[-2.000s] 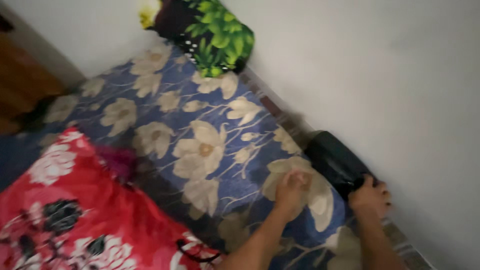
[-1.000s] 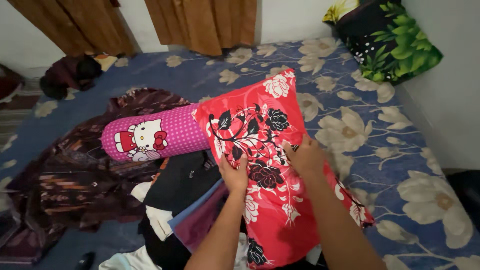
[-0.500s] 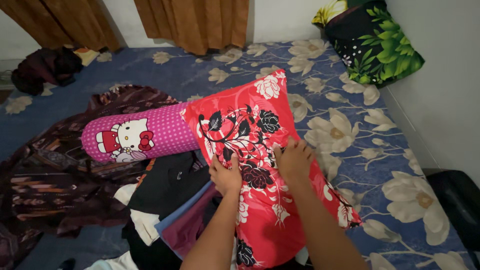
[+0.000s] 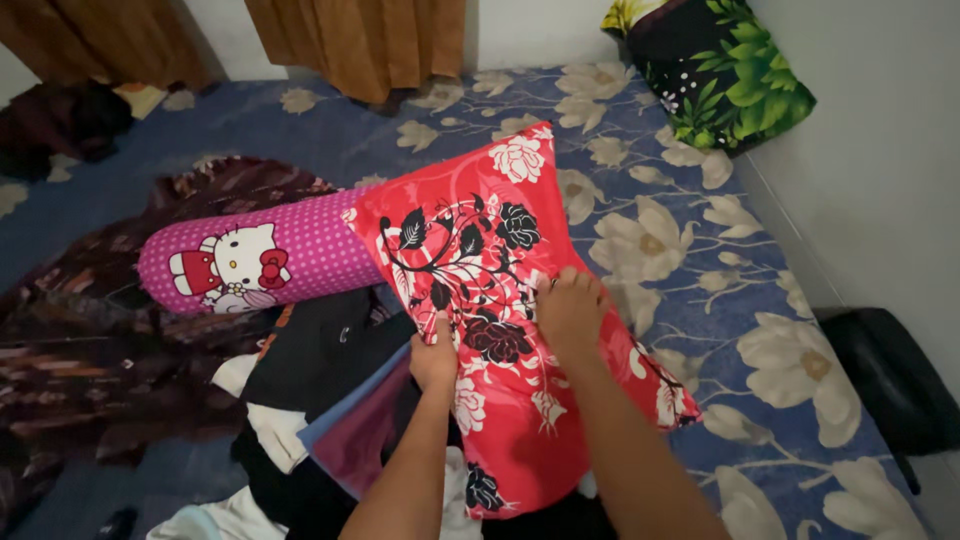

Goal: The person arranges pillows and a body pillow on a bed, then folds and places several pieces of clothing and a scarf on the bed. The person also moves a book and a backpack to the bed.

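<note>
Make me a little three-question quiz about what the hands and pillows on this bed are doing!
1. True or false: both hands rest on the red floral pillow.
2. Which lies left of that pillow? A) pink dotted bolster with a cartoon cat B) green leafy pillow C) brown curtain
3. What pattern covers the blue bedsheet?

Key:
1. True: the left hand grips its edge and the right hand presses on top.
2. A
3. Large cream flowers.

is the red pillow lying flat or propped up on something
Propped up: the red pillow rests tilted over the clothes pile, both hands on it.
</note>
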